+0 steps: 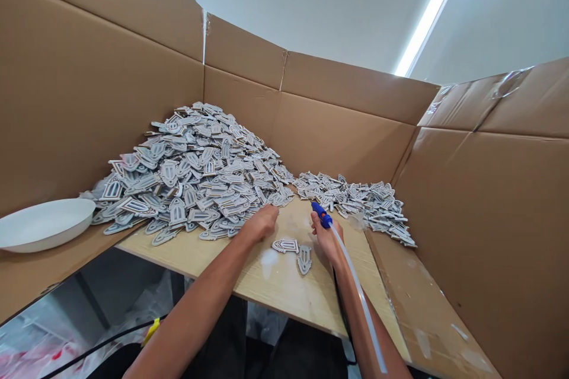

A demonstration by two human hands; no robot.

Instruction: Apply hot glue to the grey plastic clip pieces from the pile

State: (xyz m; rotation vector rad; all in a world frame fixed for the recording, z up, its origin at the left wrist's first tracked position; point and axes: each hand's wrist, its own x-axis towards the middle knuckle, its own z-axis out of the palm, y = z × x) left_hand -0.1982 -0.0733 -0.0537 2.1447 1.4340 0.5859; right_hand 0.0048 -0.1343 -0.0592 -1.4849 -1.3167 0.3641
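My right hand (328,238) is wrapped round a blue glue gun (322,214), and a long translucent glue stick (355,278) trails from its back over my forearm. My left hand (264,222) is closed at the right foot of a big heap of flat grey-white pieces (208,171); whatever its fingers may hold is hidden. Between my hands and nearer to me, two such pieces lie on the wooden board: a brown-edged, window-shaped piece (285,245) on its side and a greyer piece (304,260) pointing toward me.
A lower pile of similar pieces (355,195) lies behind my right hand. At the far left is a white oval dish (48,225). Tall cardboard walls (347,130) enclose the wooden board (204,257) at the back and sides. A black cable (106,340) runs below the board's left front.
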